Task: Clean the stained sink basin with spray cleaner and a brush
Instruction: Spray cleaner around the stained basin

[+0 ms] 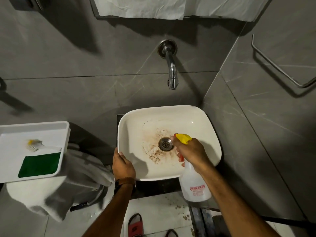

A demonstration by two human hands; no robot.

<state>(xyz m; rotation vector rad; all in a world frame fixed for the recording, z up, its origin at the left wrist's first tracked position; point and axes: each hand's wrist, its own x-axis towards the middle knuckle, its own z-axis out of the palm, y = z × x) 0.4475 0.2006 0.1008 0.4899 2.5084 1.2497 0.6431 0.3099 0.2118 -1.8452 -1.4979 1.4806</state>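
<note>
A white square sink basin sits below me, with brown stains spread around its metal drain. My right hand holds a white spray bottle with a yellow nozzle over the basin's right half, the nozzle pointing toward the drain. My left hand grips the basin's near left rim. A small brush with a yellow tip lies in a white tray at the left, above a green scouring pad.
A chrome wall tap juts out above the basin. A grey cloth is draped between tray and sink over a white toilet. Grey tiled walls close in behind and right, with a metal rail. Red sandals show on the floor.
</note>
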